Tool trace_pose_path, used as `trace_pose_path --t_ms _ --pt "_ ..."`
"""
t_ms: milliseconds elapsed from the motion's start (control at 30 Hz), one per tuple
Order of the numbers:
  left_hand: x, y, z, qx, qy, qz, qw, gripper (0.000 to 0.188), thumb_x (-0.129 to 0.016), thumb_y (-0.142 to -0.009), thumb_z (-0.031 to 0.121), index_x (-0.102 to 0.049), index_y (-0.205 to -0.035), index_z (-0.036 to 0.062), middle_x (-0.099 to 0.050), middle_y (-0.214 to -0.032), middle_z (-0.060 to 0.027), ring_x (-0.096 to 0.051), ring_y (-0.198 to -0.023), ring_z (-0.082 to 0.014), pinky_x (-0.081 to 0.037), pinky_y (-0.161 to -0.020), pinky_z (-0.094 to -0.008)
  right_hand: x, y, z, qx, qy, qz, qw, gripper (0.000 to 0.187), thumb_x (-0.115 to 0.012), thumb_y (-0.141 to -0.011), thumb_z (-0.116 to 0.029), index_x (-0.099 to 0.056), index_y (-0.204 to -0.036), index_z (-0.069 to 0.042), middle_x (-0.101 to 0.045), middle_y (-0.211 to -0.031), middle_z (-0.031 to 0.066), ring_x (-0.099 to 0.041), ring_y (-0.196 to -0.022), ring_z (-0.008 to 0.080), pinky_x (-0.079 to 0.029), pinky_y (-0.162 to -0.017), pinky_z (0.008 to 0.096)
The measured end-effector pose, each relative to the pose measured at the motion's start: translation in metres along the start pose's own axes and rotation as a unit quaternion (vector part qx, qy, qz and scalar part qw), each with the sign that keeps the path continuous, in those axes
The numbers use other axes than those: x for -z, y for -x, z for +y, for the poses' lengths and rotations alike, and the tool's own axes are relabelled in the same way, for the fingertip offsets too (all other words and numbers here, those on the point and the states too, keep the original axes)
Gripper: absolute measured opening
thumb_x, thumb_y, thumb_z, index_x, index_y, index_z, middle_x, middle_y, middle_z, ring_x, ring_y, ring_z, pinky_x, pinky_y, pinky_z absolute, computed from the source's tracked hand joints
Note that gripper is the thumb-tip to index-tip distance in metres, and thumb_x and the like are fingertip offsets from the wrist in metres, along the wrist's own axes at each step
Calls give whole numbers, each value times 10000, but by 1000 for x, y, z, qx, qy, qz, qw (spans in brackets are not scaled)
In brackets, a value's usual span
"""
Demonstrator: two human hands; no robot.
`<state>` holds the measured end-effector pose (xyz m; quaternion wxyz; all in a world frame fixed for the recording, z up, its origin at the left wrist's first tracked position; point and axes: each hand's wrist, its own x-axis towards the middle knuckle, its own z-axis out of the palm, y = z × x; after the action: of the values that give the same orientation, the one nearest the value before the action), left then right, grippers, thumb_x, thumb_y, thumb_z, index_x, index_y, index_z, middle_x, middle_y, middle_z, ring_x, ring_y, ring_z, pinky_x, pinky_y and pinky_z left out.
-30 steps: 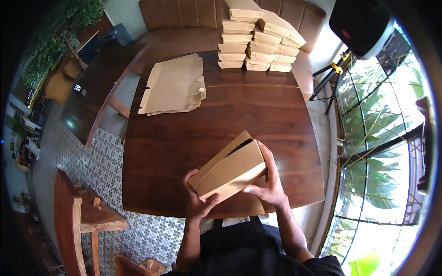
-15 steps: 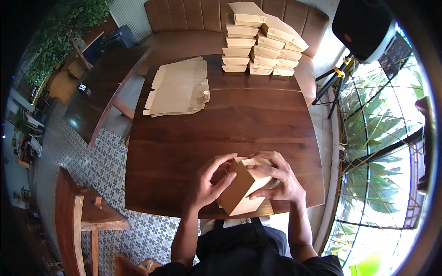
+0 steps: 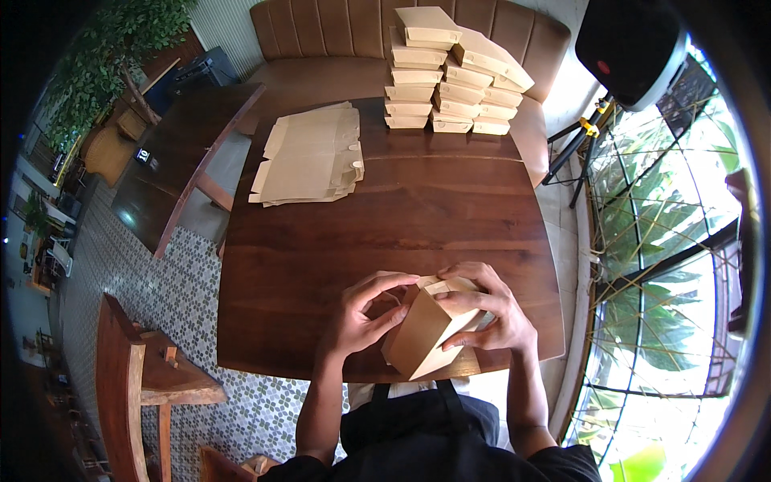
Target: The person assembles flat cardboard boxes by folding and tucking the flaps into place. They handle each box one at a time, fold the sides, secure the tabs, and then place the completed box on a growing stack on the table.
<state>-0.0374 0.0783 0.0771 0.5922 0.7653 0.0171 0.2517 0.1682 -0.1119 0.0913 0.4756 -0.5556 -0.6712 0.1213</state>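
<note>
Holding a kraft cardboard box (image 3: 427,336) at the 5 o'clock part of the dark wooden desk (image 3: 385,221), near its front edge, the right grip (image 3: 499,319) is clamped on it, fingers across the upper end and thumb on the side. The left grip (image 3: 371,315) curves about the box's 10 o'clock edge, fingertips at a flap; whether it pinches there, I cannot tell. Fingers partly cover the flapped end, so the box's inside is hidden. The box stands tilted, its long axis foreshortened, running roughly from 7 to 1 o'clock, flapped end toward 1 and a corner pointing to 6.

Toward 1 o'clock on the desk rise stacked folded boxes (image 3: 464,76), contents hidden. Between 10 and 11 lie flat cardboard blanks (image 3: 312,154), piled with their tabs toward 3. At 12, beyond the desk, runs a brown banquette (image 3: 321,72).
</note>
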Motion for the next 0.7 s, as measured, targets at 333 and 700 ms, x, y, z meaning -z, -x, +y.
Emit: trace_pose_path --t_ms 333,700 --pt "-5 -3 14 34 -73 35 996 496 -766 -954 36 -639 -1433 28 -726 -1301 -131 -721 -1125 -191 -638 -883 -317 0 -4 -5 -6 -10 -28 1000 706 -1017 -582 -307 -792 -1238 -176 -628 -1440 148 -548 -1378 395 -443 -1131 558" --pt "-14 -3 12 99 -14 113 988 403 -721 -1017 62 -655 -1403 -29 -734 -1256 -150 -713 -1038 -134 -616 -850 -271 -5 -9 -8 -23 3 -29 999 784 -1012 -584 -342 -769 -1312 -183 -637 -1436 147 -520 -1421 409 -427 -1136 571"
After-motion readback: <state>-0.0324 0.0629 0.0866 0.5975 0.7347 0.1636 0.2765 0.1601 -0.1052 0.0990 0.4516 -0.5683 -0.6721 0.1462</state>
